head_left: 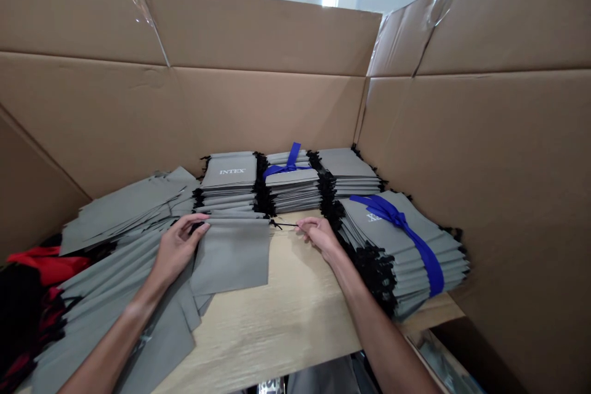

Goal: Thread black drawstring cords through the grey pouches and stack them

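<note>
A flat grey fabric pouch point(233, 253) lies on the light wooden board point(286, 314) in front of me. My left hand point(178, 247) pinches the pouch's top left corner. My right hand point(319, 235) pinches the thin black drawstring point(284, 224) that runs out from the pouch's top right corner, pulled taut. The pouch overlaps a loose spread of similar grey pouches point(115, 283) under my left arm.
Neat stacks of grey pouches stand behind: one printed INTEX point(229, 181), one tied with blue ribbon point(290, 181), another point(348, 172). A big ribbon-tied bundle point(404, 246) sits right. Tall cardboard walls point(258, 111) surround the board. Red and black fabric point(37, 283) lies far left.
</note>
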The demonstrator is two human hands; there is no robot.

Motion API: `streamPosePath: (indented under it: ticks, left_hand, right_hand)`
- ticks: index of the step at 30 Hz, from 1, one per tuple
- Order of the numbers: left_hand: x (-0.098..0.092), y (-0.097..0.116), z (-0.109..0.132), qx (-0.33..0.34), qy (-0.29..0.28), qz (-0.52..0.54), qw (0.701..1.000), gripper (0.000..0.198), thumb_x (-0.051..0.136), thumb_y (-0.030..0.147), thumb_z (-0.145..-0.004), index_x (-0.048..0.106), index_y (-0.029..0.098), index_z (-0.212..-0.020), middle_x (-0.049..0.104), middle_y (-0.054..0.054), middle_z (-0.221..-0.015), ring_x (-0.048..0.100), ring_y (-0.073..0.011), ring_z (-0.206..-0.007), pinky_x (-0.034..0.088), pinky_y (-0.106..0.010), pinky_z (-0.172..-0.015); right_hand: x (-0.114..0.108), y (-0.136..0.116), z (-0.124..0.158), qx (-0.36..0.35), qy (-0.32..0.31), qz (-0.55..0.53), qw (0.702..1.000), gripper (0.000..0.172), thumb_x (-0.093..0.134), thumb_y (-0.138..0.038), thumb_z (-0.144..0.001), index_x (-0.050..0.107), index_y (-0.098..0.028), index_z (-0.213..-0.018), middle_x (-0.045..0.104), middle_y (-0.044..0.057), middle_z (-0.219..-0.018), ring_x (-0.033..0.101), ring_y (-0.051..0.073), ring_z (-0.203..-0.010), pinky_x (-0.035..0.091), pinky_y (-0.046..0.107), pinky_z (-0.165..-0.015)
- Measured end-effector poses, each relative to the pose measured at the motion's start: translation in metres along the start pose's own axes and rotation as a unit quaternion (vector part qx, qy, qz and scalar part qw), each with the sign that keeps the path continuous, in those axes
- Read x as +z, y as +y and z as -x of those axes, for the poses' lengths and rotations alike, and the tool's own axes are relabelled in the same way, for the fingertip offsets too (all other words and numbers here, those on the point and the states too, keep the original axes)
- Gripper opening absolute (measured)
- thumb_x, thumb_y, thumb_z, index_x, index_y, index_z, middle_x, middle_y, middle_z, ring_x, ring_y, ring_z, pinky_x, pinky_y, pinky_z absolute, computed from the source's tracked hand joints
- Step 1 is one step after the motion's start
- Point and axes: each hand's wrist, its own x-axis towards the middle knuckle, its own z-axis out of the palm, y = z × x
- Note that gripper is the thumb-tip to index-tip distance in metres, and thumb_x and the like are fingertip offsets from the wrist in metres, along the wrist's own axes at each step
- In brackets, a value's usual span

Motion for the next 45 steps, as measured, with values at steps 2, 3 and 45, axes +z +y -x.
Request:
streamPosePath:
  ticks: [2, 3, 45]
  left_hand:
    - [0.000, 0.001, 0.001, -0.006, -0.011, -0.006, 1.000, 0.045, 0.081, 0.064, -0.076, 0.074, 0.025, -0.098, 0.083, -0.010, -0.111, 0.076, -0.0316, -0.110, 0.061, -0.039, -0.098]
    - [0.000, 0.002, 0.001, -0.011, -0.016, -0.007, 1.000, 0.045, 0.081, 0.064, -0.077, 0.075, 0.025, -0.099, 0.083, -0.010, -0.111, 0.076, -0.0312, -0.109, 0.061, -0.039, -0.097]
    - [0.035, 0.044, 0.036, -0.020, -0.085, 0.035, 0.996, 0.051, 0.090, 0.069, -0.072, 0.079, 0.022, -0.087, 0.085, -0.009, -0.085, 0.081, -0.0269, -0.077, 0.064, -0.032, -0.067]
  right_hand:
    - [0.005, 0.004, -0.002, -0.021, -0.010, 0.012, 1.000, 0.008, 0.075, -0.023, -0.083, 0.078, -0.017, -0.087, 0.085, 0.010, -0.088, 0.066, 0.013, -0.059, 0.039, 0.020, -0.045]
    - [0.007, 0.006, -0.003, -0.031, -0.016, 0.019, 0.999, 0.009, 0.075, -0.025, -0.085, 0.078, -0.017, -0.089, 0.085, 0.010, -0.087, 0.069, 0.015, -0.062, 0.042, 0.020, -0.048]
    - [0.040, -0.002, 0.041, -0.324, -0.112, 0.306, 0.888, 0.019, 0.064, -0.038, -0.111, 0.076, -0.028, -0.122, 0.083, 0.006, -0.124, 0.075, 0.026, -0.117, 0.052, 0.035, -0.103]
